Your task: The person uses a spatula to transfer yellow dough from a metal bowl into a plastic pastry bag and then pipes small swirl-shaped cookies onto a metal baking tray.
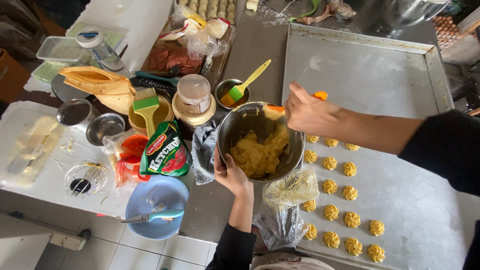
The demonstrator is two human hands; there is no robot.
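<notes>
Dough [257,155], yellow and lumpy, fills the steel mixing bowl [295,150] between my hands. My left hand [231,175] clasps the bowl's near rim, steadying it on the tabletop [260,55]. My right hand [310,114] is clenched around an orange-handled spatula [321,95] at the bowl's far rim. Right of that hand lies a big baking tray [370,75] with rows of piped cookies [330,186]. Just past the bowl sits a small cup with a green brush [237,92].
</notes>
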